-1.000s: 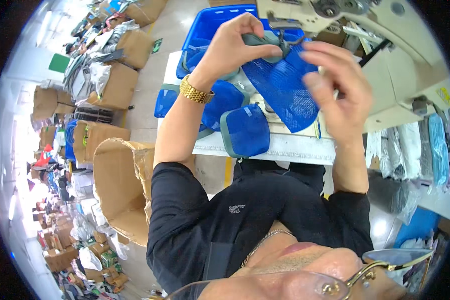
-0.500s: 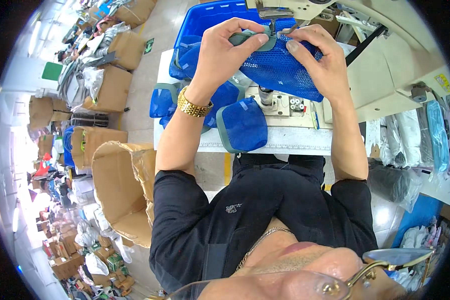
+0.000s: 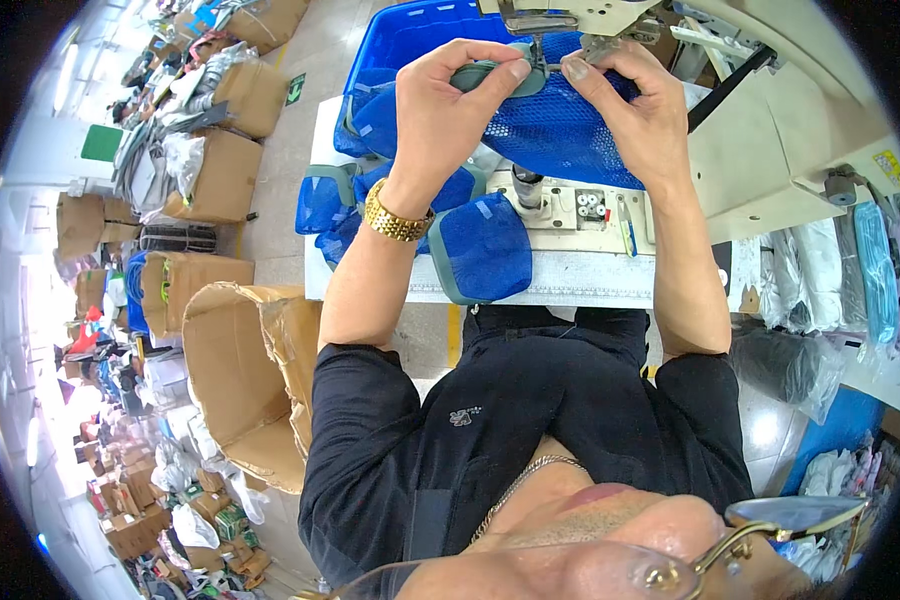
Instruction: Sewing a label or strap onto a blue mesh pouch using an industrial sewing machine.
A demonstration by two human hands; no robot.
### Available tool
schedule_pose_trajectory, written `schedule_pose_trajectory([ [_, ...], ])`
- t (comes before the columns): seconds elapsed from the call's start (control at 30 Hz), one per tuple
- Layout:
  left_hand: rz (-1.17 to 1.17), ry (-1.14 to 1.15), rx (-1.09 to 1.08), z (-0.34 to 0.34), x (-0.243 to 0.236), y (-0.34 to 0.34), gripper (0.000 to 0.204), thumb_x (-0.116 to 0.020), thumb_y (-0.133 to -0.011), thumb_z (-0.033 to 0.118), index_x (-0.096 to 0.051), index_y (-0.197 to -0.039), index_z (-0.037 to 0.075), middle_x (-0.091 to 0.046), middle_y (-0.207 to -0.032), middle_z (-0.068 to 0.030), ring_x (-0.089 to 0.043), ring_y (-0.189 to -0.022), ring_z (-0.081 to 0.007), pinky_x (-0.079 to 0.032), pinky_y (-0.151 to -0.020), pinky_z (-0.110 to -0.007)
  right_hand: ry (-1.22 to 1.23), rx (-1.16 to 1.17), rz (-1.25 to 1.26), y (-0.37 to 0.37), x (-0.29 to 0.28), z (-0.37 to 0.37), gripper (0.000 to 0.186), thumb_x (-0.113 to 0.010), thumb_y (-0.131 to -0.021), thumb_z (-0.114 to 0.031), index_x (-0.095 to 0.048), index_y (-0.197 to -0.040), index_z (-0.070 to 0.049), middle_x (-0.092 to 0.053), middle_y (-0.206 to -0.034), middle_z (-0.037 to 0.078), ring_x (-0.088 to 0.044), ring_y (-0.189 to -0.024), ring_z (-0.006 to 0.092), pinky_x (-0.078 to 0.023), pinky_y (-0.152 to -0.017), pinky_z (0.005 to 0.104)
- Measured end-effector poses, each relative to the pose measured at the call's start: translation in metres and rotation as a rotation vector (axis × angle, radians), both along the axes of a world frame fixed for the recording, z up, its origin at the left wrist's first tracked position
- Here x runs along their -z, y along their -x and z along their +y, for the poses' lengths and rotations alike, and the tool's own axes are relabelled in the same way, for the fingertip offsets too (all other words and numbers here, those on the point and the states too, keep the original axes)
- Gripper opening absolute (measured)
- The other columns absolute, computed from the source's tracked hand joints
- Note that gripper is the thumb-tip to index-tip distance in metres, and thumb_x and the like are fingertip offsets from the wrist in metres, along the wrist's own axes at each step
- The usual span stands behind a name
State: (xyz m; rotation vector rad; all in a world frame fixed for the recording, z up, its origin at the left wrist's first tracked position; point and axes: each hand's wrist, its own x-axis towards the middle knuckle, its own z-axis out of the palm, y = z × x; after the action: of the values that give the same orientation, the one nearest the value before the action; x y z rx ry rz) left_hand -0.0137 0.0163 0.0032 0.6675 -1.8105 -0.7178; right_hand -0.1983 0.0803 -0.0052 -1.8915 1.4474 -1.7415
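Observation:
A sewing machine head (image 3: pixel 545 20) with its needle and presser foot is at the top of the view. Under it lies a piece of blue mesh fabric (image 3: pixel 560 130), edged by a grey-green fabric band (image 3: pixel 495 80). My left hand (image 3: pixel 435 115) is closed on the band left of the presser foot, thumb against fingers. To the right of the foot, my right hand (image 3: pixel 645 115) pinches the blue mesh near its upper edge. Part of the mesh and the right fingertips are hidden behind the hand and machine parts.
Several blue mesh pieces with grey-green edging (image 3: pixel 482 248) lie on the white table (image 3: pixel 590 280). Behind them stands a blue plastic bin (image 3: pixel 380 45). Small white bobbins (image 3: pixel 591 205) sit near the machine bed. An open cardboard box (image 3: pixel 232 375) stands on the floor at left.
Both hands and the mesh have moved slightly away, toward the machine. My right thumb has shifted up and left, closer to the presser foot. Both hands keep their grip.

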Motion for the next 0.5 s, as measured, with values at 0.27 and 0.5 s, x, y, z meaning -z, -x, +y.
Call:
schedule_pose_trajectory([
  [0.27,0.05,-0.067,-0.012,0.005,0.001,0.001,0.013,-0.076,-0.084,0.012,-0.074,-0.093,0.002,-0.072,-0.079,-0.0018,-0.06,-0.068,-0.0028,-0.049,-0.06,-0.018,0.049,-0.061,-0.055,-0.001,0.011,-0.004,0.011,-0.071,-0.088,-0.011,-0.069,-0.09,-0.001,-0.068,-0.094,0.005,-0.062,-0.09,0.0137,-0.047,-0.084,0.0269],
  [0.5,0.003,-0.041,-0.054,0.011,-0.001,0.002,0.015,-0.078,-0.082,0.014,-0.075,-0.092,0.003,-0.072,-0.084,-0.004,-0.064,-0.075,-0.0075,-0.05,-0.065,-0.022,0.096,-0.071,0.035,-0.001,0.009,-0.001,0.013,-0.073,-0.085,-0.012,-0.07,-0.092,-0.001,-0.068,-0.096,0.005,-0.061,-0.092,0.0155,-0.046,-0.085,0.0284],
])
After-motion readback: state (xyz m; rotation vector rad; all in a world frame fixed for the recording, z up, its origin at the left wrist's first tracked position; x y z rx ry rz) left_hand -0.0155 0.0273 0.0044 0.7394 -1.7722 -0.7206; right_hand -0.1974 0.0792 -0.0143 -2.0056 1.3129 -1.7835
